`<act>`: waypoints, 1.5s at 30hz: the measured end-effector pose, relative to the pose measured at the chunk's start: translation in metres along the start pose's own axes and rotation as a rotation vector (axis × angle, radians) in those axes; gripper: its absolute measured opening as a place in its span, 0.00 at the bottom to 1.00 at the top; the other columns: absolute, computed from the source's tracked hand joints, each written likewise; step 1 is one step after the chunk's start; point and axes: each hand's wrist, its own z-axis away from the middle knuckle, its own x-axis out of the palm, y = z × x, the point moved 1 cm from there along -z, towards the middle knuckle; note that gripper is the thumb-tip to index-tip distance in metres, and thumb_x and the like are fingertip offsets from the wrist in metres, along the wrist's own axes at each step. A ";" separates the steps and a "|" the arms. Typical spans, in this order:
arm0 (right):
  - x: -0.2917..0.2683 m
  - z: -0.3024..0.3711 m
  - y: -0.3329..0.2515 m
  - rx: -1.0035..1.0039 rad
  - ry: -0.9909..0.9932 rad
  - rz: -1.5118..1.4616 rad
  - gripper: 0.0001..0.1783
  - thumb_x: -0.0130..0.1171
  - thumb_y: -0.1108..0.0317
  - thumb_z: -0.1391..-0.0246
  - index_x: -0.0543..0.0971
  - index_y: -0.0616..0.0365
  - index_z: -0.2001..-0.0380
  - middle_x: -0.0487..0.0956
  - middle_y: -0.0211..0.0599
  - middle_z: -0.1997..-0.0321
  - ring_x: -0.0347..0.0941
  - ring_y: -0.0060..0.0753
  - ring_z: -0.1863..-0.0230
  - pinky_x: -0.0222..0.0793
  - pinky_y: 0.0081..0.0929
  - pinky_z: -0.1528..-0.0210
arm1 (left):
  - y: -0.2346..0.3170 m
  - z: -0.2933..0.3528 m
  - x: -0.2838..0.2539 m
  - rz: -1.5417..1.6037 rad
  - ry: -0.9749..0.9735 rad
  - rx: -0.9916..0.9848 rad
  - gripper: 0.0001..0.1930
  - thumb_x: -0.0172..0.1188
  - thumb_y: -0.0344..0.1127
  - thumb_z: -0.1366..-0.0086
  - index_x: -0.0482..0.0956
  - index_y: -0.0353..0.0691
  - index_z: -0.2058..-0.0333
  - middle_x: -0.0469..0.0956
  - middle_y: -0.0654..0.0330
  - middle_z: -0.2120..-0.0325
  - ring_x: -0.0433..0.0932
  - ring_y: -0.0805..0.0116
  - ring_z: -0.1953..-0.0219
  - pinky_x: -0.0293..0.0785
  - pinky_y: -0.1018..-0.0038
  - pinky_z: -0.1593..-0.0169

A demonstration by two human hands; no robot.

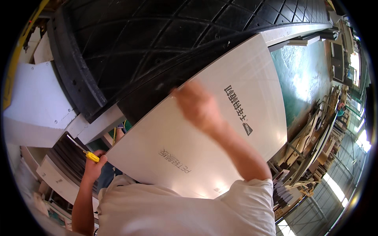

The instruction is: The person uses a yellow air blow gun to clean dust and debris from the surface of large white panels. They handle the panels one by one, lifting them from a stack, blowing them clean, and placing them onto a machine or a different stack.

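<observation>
A large pale board with dark print on its face lies in front of my body. Its far long edge runs along a black padded machine bed. My left hand is closed round the yellow handle of a screwdriver, whose metal shaft points away to the far left. That hand is beside the board's left corner; whether it also touches the board I cannot tell. Above the board's far edge is my right hand, smeared by motion. Its fingers look curled, but what they hold, if anything, is not clear.
A white metal housing stands at the left, with stacked dark panels below it. Green floor shows beyond the board's right edge. Piles of boards and offcuts line the right side.
</observation>
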 end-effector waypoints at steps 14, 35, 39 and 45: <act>0.027 0.034 -0.067 0.104 -0.106 -0.598 0.14 0.66 0.79 0.54 0.81 0.62 0.61 0.75 0.35 0.66 0.76 0.35 0.66 0.75 0.29 0.67 | -0.020 0.002 -0.006 0.017 0.012 -0.118 0.10 0.55 0.31 0.33 0.78 0.35 0.55 0.75 0.65 0.67 0.70 0.77 0.65 0.69 0.76 0.59; -0.100 -0.038 0.133 0.483 0.210 0.300 0.13 0.65 0.61 0.37 0.87 0.58 0.55 0.85 0.35 0.64 0.79 0.26 0.62 0.73 0.22 0.56 | -0.014 0.002 0.013 0.229 0.138 0.010 0.10 0.67 0.35 0.33 0.80 0.37 0.58 0.77 0.70 0.69 0.72 0.82 0.68 0.69 0.81 0.63; -0.018 -0.019 0.008 0.327 0.157 0.157 0.07 0.65 0.76 0.42 0.86 0.59 0.60 0.76 0.35 0.72 0.76 0.30 0.71 0.71 0.26 0.68 | -0.025 0.005 0.023 0.351 0.177 0.076 0.10 0.68 0.36 0.32 0.80 0.37 0.59 0.76 0.70 0.70 0.71 0.83 0.68 0.67 0.83 0.64; 0.086 0.029 -0.141 0.186 0.078 -0.058 0.10 0.65 0.82 0.51 0.85 0.57 0.65 0.71 0.37 0.74 0.71 0.40 0.70 0.69 0.34 0.70 | -0.034 -0.007 0.030 0.462 0.144 0.156 0.10 0.68 0.35 0.32 0.80 0.36 0.60 0.78 0.68 0.71 0.75 0.82 0.69 0.70 0.83 0.63</act>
